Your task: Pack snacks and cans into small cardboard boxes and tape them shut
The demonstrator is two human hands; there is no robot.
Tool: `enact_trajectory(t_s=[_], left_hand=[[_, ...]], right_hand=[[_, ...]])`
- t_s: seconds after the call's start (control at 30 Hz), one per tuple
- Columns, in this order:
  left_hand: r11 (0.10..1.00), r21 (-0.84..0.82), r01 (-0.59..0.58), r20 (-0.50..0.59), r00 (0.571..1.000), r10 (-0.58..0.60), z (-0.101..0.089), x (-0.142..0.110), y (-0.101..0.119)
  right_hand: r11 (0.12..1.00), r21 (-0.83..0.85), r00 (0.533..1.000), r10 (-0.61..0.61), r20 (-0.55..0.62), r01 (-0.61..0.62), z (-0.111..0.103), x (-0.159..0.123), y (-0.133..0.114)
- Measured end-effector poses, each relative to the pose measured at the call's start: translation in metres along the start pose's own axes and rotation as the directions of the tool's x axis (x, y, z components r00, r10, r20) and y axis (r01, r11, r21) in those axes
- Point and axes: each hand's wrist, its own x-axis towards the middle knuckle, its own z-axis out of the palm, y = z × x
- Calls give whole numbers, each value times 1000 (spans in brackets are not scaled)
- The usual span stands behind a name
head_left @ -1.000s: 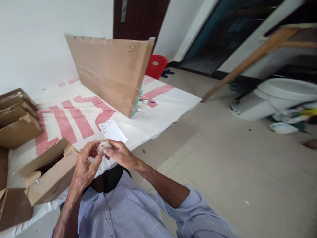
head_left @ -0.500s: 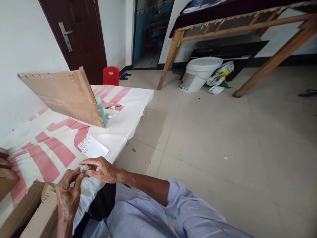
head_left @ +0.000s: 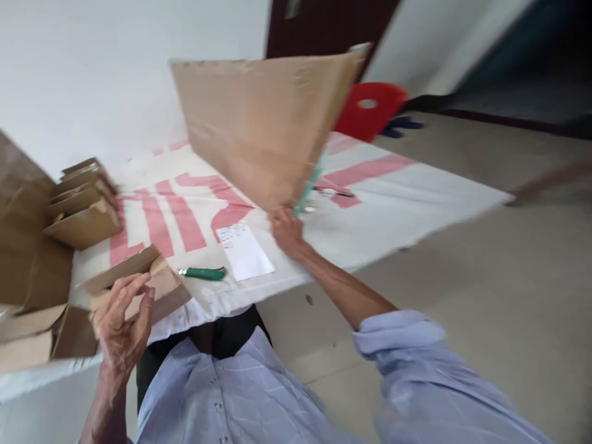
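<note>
Above an open cardboard box [head_left: 169,290] at the front left of the table, my left hand [head_left: 123,317] hovers with bent fingers and a small gap between thumb and fingertips; I see nothing in it. My right hand [head_left: 287,233] reaches forward to the lower front corner of a large upright cardboard panel [head_left: 259,123]. Its fingers are curled there, and what they hold, if anything, is hidden. Between the hands lie a green-handled utility knife [head_left: 203,273] and a white sheet of paper [head_left: 247,256] with small drawn marks.
Several folded cardboard boxes [head_left: 86,213] stand at the left, with another open box [head_left: 69,336] nearer me. Beyond the panel are a pair of glasses [head_left: 330,192] or similar thin item and a red chair [head_left: 367,111]. A white cloth with red print covers the table [head_left: 430,197].
Both hands were together on a small pale lump, which I can no longer make out. My right hand has moved forward to the panel's corner; my left is over the box. The view has swung left.
</note>
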Motion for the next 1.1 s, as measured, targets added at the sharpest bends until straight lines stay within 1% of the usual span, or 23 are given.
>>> enact_trajectory(t_s=[0.07,0.13,0.2,0.23,0.3,0.37,0.4,0.47,0.53,0.6,0.63,0.67,0.73,0.77,0.8,0.83,0.87,0.93,0.97,1.0,1.03,1.07,1.1], left_hand=[[987,140,83,-77,994,-73,-30,-14,-18],[954,234,188,-134,978,-159,-57,-32,-35],[911,292,293,-176,952,-250,-77,-52,-48],[891,305,337,-195,938,-288,-84,-62,-53],[859,303,412,-217,908,-359,-90,-79,-60],[842,265,470,-201,881,-428,-90,-93,-64],[838,234,493,-180,869,-460,-88,-98,-65],[831,168,531,-133,847,-514,-84,-104,-68],[826,117,552,-88,834,-545,-81,-107,-72],[824,67,562,-29,827,-562,-79,-107,-79],[824,39,565,9,825,-566,-78,-107,-83],[824,11,567,54,822,-566,-78,-107,-87],[822,-24,569,152,815,-559,-75,-106,-95],[823,-29,568,198,810,-552,-73,-105,-100],[823,-32,568,241,803,-545,-71,-104,-104],[819,-37,573,278,793,-542,-68,-104,-109],[810,-50,584,304,781,-545,-66,-103,-113],[779,-94,620,332,757,-563,-61,-101,-120],[762,-118,637,342,747,-571,-59,-101,-124],[749,-139,647,353,739,-573,-57,-100,-126],[741,-155,653,365,735,-571,-55,-100,-129],[737,-166,655,374,734,-568,-54,-100,-130],[735,-175,655,381,733,-564,-53,-100,-132]], right_hand=[[997,-81,998,10,62,-5,15,-1,5],[993,-110,993,-31,118,44,27,-7,10],[984,-152,986,-71,152,94,37,-13,17],[978,-166,983,-97,156,123,41,-16,22],[963,-172,975,-188,120,207,49,-21,32],[950,-132,959,-283,19,283,56,-26,45],[947,-102,950,-310,-45,304,57,-27,50],[949,-54,938,-315,-144,310,55,-29,57],[956,-49,935,-292,-199,288,44,-29,51],[952,-59,931,-305,-199,299,27,-26,30],[945,-46,923,-326,-203,323,18,-25,13],[926,-19,907,-373,-194,376,9,-24,-8],[862,124,850,-445,-283,492,-9,-27,-61],[797,210,813,-499,-300,567,-16,-31,-90],[714,294,772,-569,-283,635,-23,-36,-121],[627,369,722,-648,-242,686,-28,-43,-151],[543,420,660,-723,-206,727,-31,-50,-179],[398,464,502,-856,-121,791,-35,-64,-226],[362,453,436,-898,-67,815,-36,-69,-244],[338,435,382,-924,-15,834,-37,-75,-257],[330,408,351,-936,25,851,-37,-80,-265],[334,372,342,-939,46,866,-38,-86,-269],[341,328,347,-937,42,881,-39,-92,-270]])
